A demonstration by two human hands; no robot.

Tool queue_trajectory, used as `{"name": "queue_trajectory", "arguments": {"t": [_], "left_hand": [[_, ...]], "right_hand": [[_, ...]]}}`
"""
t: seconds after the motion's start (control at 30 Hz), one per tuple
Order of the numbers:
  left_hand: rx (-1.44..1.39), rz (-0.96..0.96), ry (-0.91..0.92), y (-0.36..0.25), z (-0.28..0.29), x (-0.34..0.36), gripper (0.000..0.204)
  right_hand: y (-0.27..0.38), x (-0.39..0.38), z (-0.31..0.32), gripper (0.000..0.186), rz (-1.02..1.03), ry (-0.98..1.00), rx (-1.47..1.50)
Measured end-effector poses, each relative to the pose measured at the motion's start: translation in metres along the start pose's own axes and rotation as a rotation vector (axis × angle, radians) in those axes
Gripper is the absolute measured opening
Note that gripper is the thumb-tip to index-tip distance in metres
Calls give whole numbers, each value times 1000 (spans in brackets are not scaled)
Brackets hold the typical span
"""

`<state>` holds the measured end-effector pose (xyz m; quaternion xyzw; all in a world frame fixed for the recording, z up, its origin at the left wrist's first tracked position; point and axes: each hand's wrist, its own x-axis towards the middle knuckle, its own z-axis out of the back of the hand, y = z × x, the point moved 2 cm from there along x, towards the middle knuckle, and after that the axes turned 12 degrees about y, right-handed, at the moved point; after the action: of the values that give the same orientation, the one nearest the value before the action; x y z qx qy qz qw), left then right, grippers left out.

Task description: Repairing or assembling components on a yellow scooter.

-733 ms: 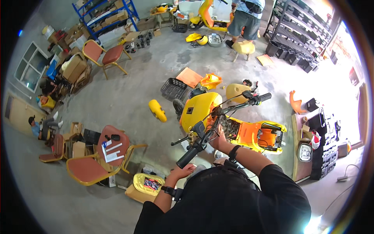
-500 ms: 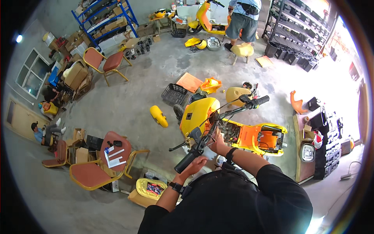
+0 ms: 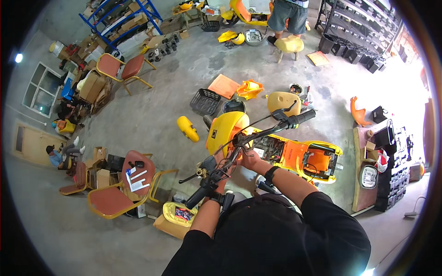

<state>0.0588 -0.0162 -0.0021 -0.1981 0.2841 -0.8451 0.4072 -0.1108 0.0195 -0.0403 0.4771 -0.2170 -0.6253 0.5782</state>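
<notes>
Behind the left half of the handlebar (image 3: 264, 132), beside the steering column, the left hand (image 3: 223, 177) is now tucked in; a moment ago it was nearer the body, just below the left grip (image 3: 197, 196). That grip has swung outward to the left, and the yellow front panel (image 3: 224, 131), ahead of both hands, shows more side-on, so the steering seems to have turned a little. The right hand (image 3: 250, 159) is at the column as before, under the middle of the bar, fingers curled in among the cables; whether they grasp anything cannot be told. The left fingers are hidden by the bar, so I cannot tell whether they grip.

The change appears to make this two-handed work at the column. The part-stripped yellow and orange scooter (image 3: 294, 155) stands under the hands, its orange body and exposed components to the right of the right hand. Well ahead and left of the left hand lie a loose yellow panel (image 3: 188, 129) and, farther on, a black plastic crate (image 3: 205, 102).
</notes>
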Motion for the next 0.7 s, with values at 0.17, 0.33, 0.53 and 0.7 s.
{"name": "queue_trajectory", "arguments": {"t": [0.17, 0.33, 0.53, 0.7], "left_hand": [[3, 41, 2, -22, 11, 18, 56], [-273, 250, 134, -54, 33, 26, 42], [-90, 344, 207, -64, 45, 36, 42], [-33, 322, 212, -36, 31, 38, 41]], "right_hand": [[-16, 22, -1, 72, 216, 75, -90], [-16, 20, 1, 50, 292, 61, -244], [-3, 0, 22, 49, 239, 77, 132], [-21, -5, 25, 51, 161, 182, 323]]}}
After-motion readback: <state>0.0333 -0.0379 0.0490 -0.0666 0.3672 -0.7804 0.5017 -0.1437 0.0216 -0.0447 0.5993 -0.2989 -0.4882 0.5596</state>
